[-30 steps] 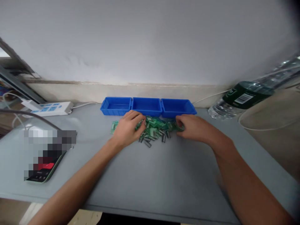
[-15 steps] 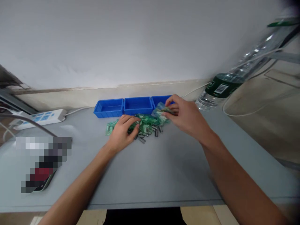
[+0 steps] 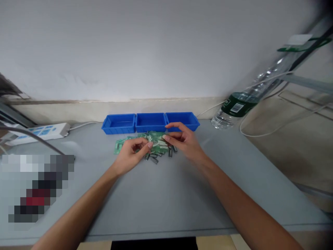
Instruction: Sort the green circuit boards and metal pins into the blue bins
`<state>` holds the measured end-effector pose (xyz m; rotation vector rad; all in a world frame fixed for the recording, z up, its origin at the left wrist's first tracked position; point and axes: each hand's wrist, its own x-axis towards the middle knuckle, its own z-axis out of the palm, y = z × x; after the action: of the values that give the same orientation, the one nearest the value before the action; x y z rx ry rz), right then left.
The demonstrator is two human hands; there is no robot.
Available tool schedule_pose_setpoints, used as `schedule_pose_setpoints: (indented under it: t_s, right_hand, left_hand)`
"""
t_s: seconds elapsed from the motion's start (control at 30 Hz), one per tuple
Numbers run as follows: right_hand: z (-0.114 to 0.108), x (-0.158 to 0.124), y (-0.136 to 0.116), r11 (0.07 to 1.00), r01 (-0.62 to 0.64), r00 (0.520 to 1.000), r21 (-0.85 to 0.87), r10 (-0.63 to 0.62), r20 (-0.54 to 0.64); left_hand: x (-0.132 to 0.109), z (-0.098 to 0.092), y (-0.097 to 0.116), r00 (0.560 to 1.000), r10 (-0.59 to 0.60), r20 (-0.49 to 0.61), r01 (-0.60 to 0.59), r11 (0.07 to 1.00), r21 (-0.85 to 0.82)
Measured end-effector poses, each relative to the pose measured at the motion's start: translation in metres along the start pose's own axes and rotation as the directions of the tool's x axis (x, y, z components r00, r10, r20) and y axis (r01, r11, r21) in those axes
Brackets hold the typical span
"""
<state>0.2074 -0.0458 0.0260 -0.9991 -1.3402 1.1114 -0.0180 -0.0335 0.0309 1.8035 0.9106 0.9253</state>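
Head view: left hand (image 3: 132,152) half-curled at the front left of the pile of green packets (image 3: 157,138), thumb and forefinger nearly meeting; cannot tell if anything is pinched in there, fingers hide it; right hand (image 3: 185,141) at the pile's right side, thumb and forefinger well parted, other fingers bent in, nothing seen held between the tips; hands on either side probably because the packets look thin and slippery and would spread if worked from one side; pile sits on the grey counter (image 3: 156,198), between the hands and just in front of the blue bins (image 3: 118,130), so likely put there for short reach; three bins side by side, long row near the wall, open tops up, presumably so all are reachable; small dark metallic pieces (image 3: 170,152) lie loose along the pile's front edge, maybe because they slide off the film; power strip (image 3: 43,133) far left, bottle (image 3: 239,106) far right, both apart from the pile, seemingly out of the way
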Motion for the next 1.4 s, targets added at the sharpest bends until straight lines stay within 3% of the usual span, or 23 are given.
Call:
schedule_pose_setpoints:
  t_s: [0.1,0.17,0.3,0.37,0.47,0.53,0.7,0.8,0.93,1.23,1.3,1.33,1.4]
  right_hand:
    - [-0.006,-0.001,0.002,0.991,0.047,0.998,-0.129,-0.051,-0.025]
    - [-0.013,-0.002,0.005,0.932,0.117,0.989,-0.343,-0.14,-0.042]
    - [-0.028,0.0,0.012,0.664,0.238,0.946,-0.709,-0.324,0.014]
    - [-0.034,0.001,0.015,0.52,0.262,0.924,-0.813,-0.377,0.057]
    - [-0.041,0.002,0.019,0.358,0.262,0.913,-0.896,-0.393,0.11]
    - [-0.044,0.001,0.021,0.317,0.263,0.916,-0.911,-0.379,0.133]
    - [-0.045,-0.001,0.022,0.287,0.259,0.936,-0.922,-0.31,0.167]
    - [-0.046,-0.002,0.02,0.256,0.21,0.964,-0.944,-0.214,0.156]
    - [-0.048,-0.002,0.016,0.21,0.156,0.986,-0.965,-0.088,0.14]
    - [-0.054,0.001,0.017,0.094,0.126,0.991,-0.988,-0.061,0.12]
    - [-0.054,0.001,0.016,0.134,0.116,0.982,-0.984,-0.162,0.094]
    - [-0.053,0.001,0.015,0.198,0.124,0.968,-0.972,-0.24,0.074]
    - [-0.047,0.0,0.012,0.421,0.176,0.928,-0.89,-0.372,0.008]
  left_hand:
    - [0.007,-0.007,-0.005,0.988,-0.103,-0.117,0.087,0.987,-0.133]
    - [0.013,-0.013,-0.011,0.946,-0.215,-0.242,0.14,0.945,-0.294]
    - [0.025,-0.03,-0.027,0.801,-0.44,-0.406,0.101,0.768,-0.633]
    - [0.028,-0.038,-0.033,0.766,-0.481,-0.426,0.06,0.714,-0.698]
    - [0.028,-0.047,-0.038,0.781,-0.475,-0.405,0.082,0.721,-0.688]
    - [0.026,-0.047,-0.039,0.803,-0.433,-0.409,0.116,0.787,-0.606]
    - [0.019,-0.029,-0.031,0.894,-0.159,-0.419,0.099,0.982,-0.161]
    - [0.015,-0.018,-0.027,0.932,-0.091,-0.352,0.1,0.995,0.007]
    - [0.011,-0.012,-0.027,0.947,-0.057,-0.315,0.096,0.989,0.109]
    - [0.009,-0.01,-0.031,0.958,-0.012,-0.286,0.063,0.984,0.167]
    - [0.008,-0.008,-0.029,0.96,0.014,-0.279,0.044,0.978,0.202]
    - [0.007,-0.007,-0.027,0.96,0.032,-0.278,0.032,0.974,0.223]
    - [0.006,-0.005,-0.023,0.96,0.072,-0.269,-0.001,0.967,0.256]
